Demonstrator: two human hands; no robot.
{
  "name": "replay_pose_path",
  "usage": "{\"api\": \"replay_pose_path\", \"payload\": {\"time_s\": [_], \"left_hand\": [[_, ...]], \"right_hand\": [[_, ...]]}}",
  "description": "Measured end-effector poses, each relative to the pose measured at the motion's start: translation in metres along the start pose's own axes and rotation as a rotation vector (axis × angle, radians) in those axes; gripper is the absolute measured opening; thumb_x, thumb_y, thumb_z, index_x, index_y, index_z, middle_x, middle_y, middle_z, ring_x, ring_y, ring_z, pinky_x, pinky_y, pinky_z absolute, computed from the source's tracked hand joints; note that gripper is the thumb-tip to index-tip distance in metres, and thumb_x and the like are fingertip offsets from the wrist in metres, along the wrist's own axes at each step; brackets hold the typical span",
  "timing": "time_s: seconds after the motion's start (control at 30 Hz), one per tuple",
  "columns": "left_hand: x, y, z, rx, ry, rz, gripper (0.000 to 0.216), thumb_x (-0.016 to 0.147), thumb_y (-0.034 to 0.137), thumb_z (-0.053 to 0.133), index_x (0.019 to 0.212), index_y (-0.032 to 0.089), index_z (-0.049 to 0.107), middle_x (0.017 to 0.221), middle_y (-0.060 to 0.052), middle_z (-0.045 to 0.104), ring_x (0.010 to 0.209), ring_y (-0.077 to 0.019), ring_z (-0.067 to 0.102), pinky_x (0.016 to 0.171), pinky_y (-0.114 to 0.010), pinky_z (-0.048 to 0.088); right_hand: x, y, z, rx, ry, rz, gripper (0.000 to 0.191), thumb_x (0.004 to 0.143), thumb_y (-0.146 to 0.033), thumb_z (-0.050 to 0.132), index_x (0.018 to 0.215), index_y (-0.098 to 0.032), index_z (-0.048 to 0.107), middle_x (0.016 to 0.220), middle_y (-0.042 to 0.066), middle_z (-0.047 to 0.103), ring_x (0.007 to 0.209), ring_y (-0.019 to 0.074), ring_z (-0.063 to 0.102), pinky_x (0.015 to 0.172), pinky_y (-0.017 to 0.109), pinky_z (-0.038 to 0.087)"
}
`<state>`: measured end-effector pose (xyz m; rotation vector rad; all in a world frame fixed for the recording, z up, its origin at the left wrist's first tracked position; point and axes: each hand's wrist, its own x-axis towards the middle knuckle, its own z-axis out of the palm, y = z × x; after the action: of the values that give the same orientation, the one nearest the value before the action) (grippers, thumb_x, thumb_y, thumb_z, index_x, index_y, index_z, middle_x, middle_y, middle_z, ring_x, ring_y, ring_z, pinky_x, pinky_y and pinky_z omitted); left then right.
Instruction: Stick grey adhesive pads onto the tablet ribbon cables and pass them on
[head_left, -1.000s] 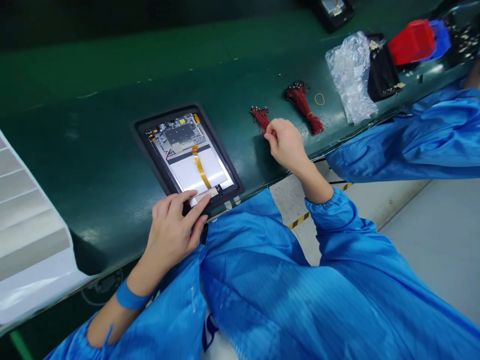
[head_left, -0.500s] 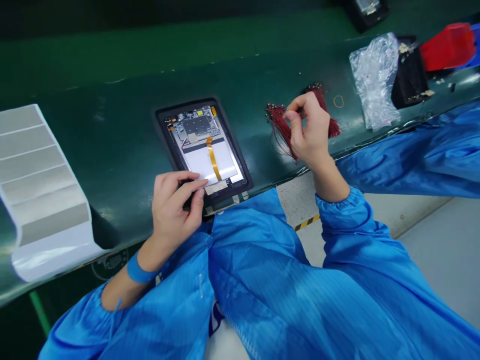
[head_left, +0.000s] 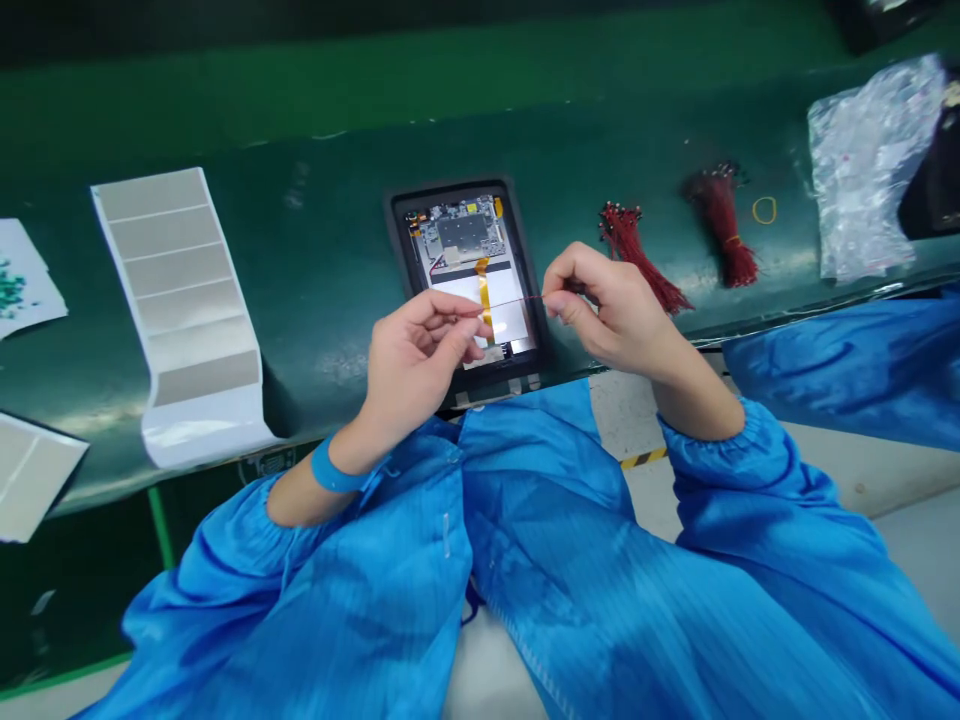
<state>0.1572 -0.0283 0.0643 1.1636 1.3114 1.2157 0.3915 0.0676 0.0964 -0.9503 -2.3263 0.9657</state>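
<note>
An opened tablet (head_left: 465, 250) lies in a black tray on the green belt (head_left: 315, 250), its circuit board and an orange flex cable showing. My left hand (head_left: 420, 360) and my right hand (head_left: 607, 305) hover just above its near end. Between them stretches one thin red wire (head_left: 517, 298), each end pinched in closed fingers. A bundle of red wires (head_left: 637, 255) lies just right of the tablet, and a second bundle (head_left: 724, 225) lies farther right.
A strip of grey adhesive pads on white backing (head_left: 187, 300) lies left of the tablet. A clear plastic bag (head_left: 862, 170) and a yellow rubber band (head_left: 763, 210) are at the right. Another person's blue sleeve (head_left: 855, 350) reaches along the belt's right edge.
My right hand left the wire bundle with one wire and came over the tablet. My left hand lifted off the tablet and took the wire's other end. The view shifted right.
</note>
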Motion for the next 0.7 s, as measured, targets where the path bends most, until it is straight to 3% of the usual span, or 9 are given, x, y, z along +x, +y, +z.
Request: {"api": "replay_pose_path", "payload": {"time_s": [0.17, 0.27, 0.37, 0.47, 0.57, 0.7], "left_hand": [[-0.006, -0.004, 0.003, 0.078, 0.078, 0.007, 0.020, 0.099, 0.036, 0.077, 0.106, 0.017, 0.078, 0.088, -0.005, 0.079, 0.064, -0.0127, 0.072, 0.065, -0.026, 0.064], [-0.010, -0.008, 0.006, 0.194, 0.086, 0.065, 0.018, 0.101, 0.034, 0.074, 0.105, 0.018, 0.080, 0.088, -0.004, 0.080, 0.068, -0.0143, 0.075, 0.067, -0.026, 0.063], [-0.014, -0.014, 0.001, 0.389, 0.085, 0.211, 0.021, 0.103, 0.030, 0.068, 0.118, 0.020, 0.078, 0.104, -0.006, 0.081, 0.084, -0.0172, 0.078, 0.079, -0.030, 0.065], [-0.020, -0.022, -0.008, 0.618, 0.056, 0.370, 0.036, 0.103, 0.029, 0.065, 0.137, 0.021, 0.070, 0.129, -0.011, 0.076, 0.114, -0.0271, 0.073, 0.103, -0.045, 0.060], [-0.026, -0.030, -0.017, 0.822, 0.051, 0.449, 0.032, 0.102, 0.029, 0.062, 0.131, 0.021, 0.071, 0.138, -0.015, 0.071, 0.130, -0.0348, 0.062, 0.114, -0.058, 0.050], [-0.035, -0.042, -0.019, 0.890, 0.036, 0.526, 0.028, 0.100, 0.024, 0.063, 0.125, 0.023, 0.073, 0.139, -0.015, 0.067, 0.131, -0.0359, 0.057, 0.112, -0.060, 0.049]], "right_hand": [[-0.002, -0.009, 0.030, 0.192, -0.014, 0.020, 0.032, 0.105, -0.049, 0.063, 0.121, -0.022, 0.061, 0.096, 0.002, 0.068, 0.078, 0.0140, 0.061, 0.072, 0.029, 0.051], [-0.001, -0.022, 0.041, 0.186, 0.013, 0.067, 0.020, 0.106, -0.041, 0.061, 0.102, -0.021, 0.063, 0.084, 0.000, 0.064, 0.072, 0.0126, 0.055, 0.068, 0.028, 0.045], [0.000, -0.022, 0.040, 0.091, -0.036, 0.075, 0.017, 0.104, -0.030, 0.058, 0.090, -0.022, 0.062, 0.081, 0.000, 0.062, 0.074, 0.0141, 0.053, 0.072, 0.030, 0.044], [-0.004, -0.007, 0.031, 0.004, -0.146, 0.056, 0.016, 0.103, -0.028, 0.055, 0.089, -0.022, 0.061, 0.083, 0.002, 0.062, 0.077, 0.0161, 0.053, 0.075, 0.031, 0.042], [-0.013, 0.012, 0.027, -0.047, -0.231, 0.008, 0.016, 0.103, -0.027, 0.053, 0.090, -0.022, 0.061, 0.085, 0.003, 0.065, 0.078, 0.0167, 0.055, 0.075, 0.030, 0.041], [-0.027, 0.027, 0.029, -0.096, -0.294, -0.073, 0.022, 0.108, -0.030, 0.049, 0.094, -0.020, 0.063, 0.091, 0.006, 0.070, 0.082, 0.0180, 0.060, 0.075, 0.030, 0.041]]}}
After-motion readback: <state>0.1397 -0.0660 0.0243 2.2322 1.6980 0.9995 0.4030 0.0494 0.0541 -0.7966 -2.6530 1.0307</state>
